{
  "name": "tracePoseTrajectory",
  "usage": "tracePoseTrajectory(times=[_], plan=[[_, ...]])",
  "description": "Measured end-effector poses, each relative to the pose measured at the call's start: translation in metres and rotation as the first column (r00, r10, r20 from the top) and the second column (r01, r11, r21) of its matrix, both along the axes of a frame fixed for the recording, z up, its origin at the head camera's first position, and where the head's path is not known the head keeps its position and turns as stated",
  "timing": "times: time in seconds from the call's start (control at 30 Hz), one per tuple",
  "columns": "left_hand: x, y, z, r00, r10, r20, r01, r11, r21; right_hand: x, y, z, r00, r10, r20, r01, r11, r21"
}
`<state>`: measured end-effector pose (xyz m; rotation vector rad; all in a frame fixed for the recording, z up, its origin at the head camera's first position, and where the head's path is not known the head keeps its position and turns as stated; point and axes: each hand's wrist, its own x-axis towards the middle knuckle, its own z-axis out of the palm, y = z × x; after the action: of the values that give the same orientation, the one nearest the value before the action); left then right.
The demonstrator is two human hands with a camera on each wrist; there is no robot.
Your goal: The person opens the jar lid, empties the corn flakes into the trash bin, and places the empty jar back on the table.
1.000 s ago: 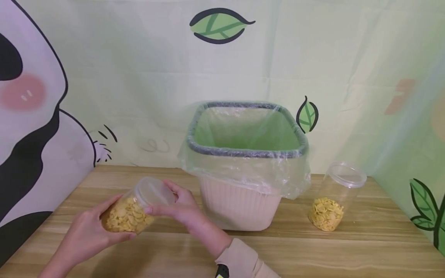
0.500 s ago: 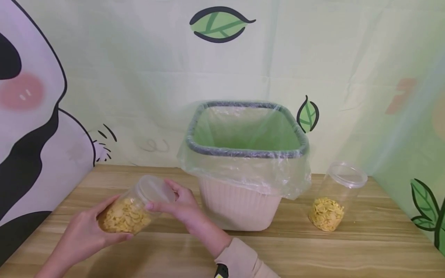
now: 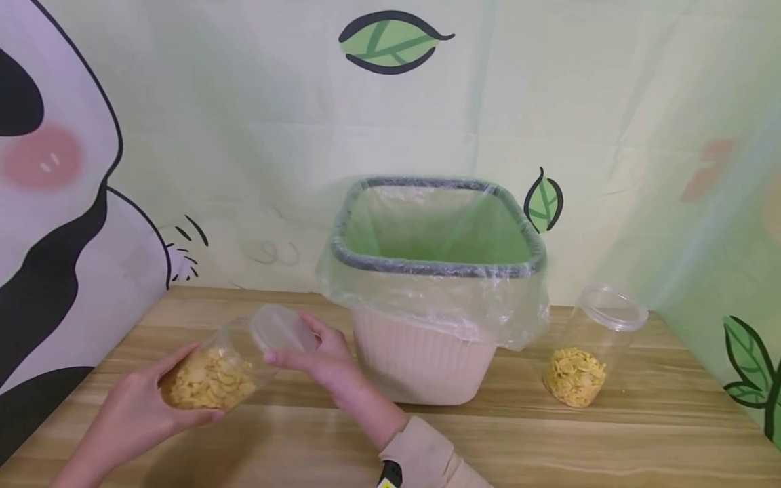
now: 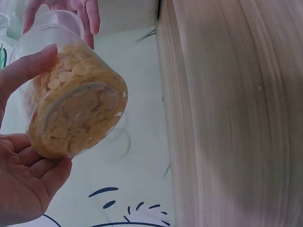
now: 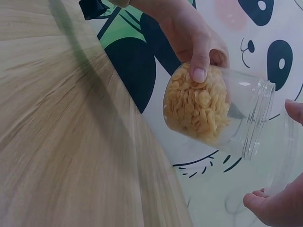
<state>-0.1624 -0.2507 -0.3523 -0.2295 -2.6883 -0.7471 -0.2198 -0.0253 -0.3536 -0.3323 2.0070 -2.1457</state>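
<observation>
My left hand (image 3: 137,410) grips a clear plastic jar (image 5: 239,101) around its lower part, tilted with its mouth up and toward the right. Yellow cereal flakes (image 3: 210,379) fill roughly its lower half. The right hand (image 3: 326,356) pinches the translucent round lid (image 3: 281,330) by its edges, thumb on the near side. In the right wrist view a gap shows between the lid and the jar's threaded mouth. From the left wrist view, the jar's bottom (image 4: 80,120) faces the camera, with the thumb and fingers around its side.
A pale ribbed trash bin (image 3: 421,359) with a clear plastic liner (image 3: 427,298) stands behind the hands, right of centre. A second clear jar (image 3: 601,339), upright and part filled with flakes, is to its right. Behind the wooden table (image 3: 549,447) hangs a printed backdrop (image 3: 256,135).
The lid has come off the jar's mouth. My left hand and the jar have shifted left and slightly down, while the right hand with the lid has moved a little right.
</observation>
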Motion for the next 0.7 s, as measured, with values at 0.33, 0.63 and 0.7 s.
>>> tracePoseTrajectory(times=[0.33,0.63,0.7], plan=[[0.003,-0.012,-0.004,1.0,0.021,-0.011,-0.021,0.999,-0.026,-0.004,0.0,-0.014,0.997,-0.02,-0.069,0.026,0.996,0.086],[0.004,-0.02,-0.005,0.995,0.075,0.061,-0.071,0.995,-0.066,-0.005,-0.002,-0.022,0.997,-0.06,-0.056,0.068,0.985,0.158],[0.004,-0.02,-0.004,0.993,0.078,0.084,-0.073,0.995,-0.068,-0.005,-0.002,-0.024,0.996,-0.063,-0.054,0.072,0.984,0.162]])
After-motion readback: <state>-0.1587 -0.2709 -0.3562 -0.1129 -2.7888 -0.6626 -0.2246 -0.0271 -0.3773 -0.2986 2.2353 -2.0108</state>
